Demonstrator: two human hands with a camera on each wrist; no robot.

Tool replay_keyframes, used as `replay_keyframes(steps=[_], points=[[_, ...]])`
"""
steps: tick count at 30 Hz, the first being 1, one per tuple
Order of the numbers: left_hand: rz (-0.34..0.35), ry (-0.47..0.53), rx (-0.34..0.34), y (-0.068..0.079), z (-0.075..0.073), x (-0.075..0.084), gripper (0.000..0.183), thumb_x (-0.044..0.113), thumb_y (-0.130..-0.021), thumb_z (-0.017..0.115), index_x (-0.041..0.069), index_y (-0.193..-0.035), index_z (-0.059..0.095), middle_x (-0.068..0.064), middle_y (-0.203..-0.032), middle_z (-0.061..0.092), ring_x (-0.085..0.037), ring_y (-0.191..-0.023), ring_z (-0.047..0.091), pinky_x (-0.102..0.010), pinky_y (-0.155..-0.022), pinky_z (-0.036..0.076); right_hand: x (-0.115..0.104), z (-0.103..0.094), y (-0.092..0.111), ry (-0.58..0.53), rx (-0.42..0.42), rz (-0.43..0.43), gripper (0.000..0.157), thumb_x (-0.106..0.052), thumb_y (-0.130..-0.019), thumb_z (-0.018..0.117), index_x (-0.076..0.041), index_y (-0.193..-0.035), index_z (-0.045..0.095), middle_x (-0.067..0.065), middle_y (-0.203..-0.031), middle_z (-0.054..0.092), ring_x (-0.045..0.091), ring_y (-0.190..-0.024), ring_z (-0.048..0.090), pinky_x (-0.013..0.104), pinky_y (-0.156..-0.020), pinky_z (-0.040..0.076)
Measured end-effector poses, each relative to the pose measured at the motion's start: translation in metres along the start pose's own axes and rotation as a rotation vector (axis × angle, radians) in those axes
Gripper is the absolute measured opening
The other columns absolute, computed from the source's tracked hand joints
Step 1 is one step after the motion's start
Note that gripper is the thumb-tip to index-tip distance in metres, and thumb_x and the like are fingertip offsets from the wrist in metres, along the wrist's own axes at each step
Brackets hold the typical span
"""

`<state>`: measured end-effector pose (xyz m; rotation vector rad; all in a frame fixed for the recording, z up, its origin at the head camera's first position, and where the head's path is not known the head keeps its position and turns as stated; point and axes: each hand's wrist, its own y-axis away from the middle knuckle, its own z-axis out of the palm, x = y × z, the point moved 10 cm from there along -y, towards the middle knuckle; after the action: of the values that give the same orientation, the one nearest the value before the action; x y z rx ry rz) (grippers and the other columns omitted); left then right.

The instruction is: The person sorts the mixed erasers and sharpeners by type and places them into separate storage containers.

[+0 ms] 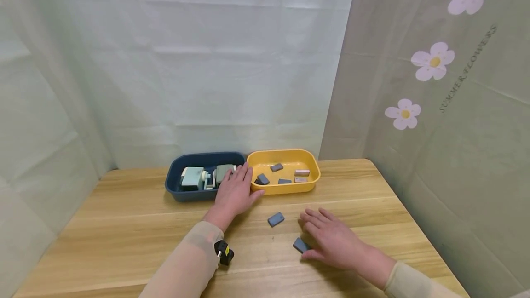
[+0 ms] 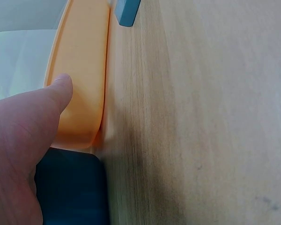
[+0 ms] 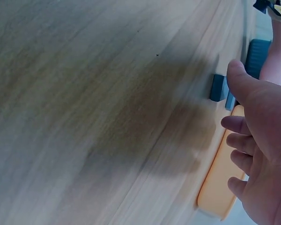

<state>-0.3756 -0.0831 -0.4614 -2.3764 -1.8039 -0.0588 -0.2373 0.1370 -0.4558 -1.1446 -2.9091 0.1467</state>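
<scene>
My left hand (image 1: pixel 233 192) lies with extended fingers over the meeting rims of a navy tray (image 1: pixel 188 197) and a yellow tray (image 1: pixel 285 189). Its thumb is at the yellow tray's outer wall in the left wrist view. Lower right, my right hand (image 1: pixel 333 243) hovers palm down with loosely bent fingers. A small blue-grey rectangular block (image 1: pixel 300 245) lies by its thumb; whether they touch I cannot tell. A similar block (image 1: pixel 275 219) sits on the table between the hands. The navy tray's right part is hidden by my left hand.
Inside the yellow tray are several blue-grey blocks (image 1: pixel 276 167) and two pinkish ones (image 1: pixel 302 173). A pale teal boxy item (image 1: pixel 192 177) and a grey-green one (image 1: pixel 224 174) fill the navy tray. Behind the wooden table (image 1: pixel 124 233) hang curtains (image 1: pixel 207 59).
</scene>
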Motion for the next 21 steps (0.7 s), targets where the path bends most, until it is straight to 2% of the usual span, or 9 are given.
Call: replay_keyframes(steps=[2,9,21], points=[[0.001,0.001,-0.002,0.0,0.0,0.0,0.096,0.068,-0.107,0.06,0.004,-0.173,0.034,-0.016,-0.182,0.023,-0.037,-0.167,0.024,-0.057,-0.136,0.013,0.0,0.002,0.0,-0.003,-0.008,0.0,0.078,-0.069,-0.101,0.068,-0.006,-0.145,0.068,0.013,-0.16,0.06,0.035,-0.154,0.05,0.059,-0.127,0.038],[-0.005,0.01,-0.016,0.001,0.002,0.001,0.096,0.067,-0.107,0.061,0.004,-0.173,0.033,-0.016,-0.182,0.023,-0.037,-0.167,0.023,-0.058,-0.136,0.013,-0.002,0.009,0.001,-0.004,-0.046,0.0,0.051,-0.067,-0.103,0.067,-0.018,-0.117,0.071,0.01,-0.161,0.059,0.033,-0.154,0.05,0.058,-0.127,0.038],[-0.008,0.007,-0.002,0.003,-0.002,0.001,0.096,0.067,-0.107,0.061,0.004,-0.173,0.034,-0.016,-0.182,0.023,-0.037,-0.167,0.024,-0.057,-0.136,0.013,-0.002,0.009,0.003,0.019,-0.032,-0.014,0.031,-0.047,-0.102,0.08,-0.018,-0.111,0.071,0.01,-0.156,0.063,0.032,-0.15,0.054,0.056,-0.125,0.041]])
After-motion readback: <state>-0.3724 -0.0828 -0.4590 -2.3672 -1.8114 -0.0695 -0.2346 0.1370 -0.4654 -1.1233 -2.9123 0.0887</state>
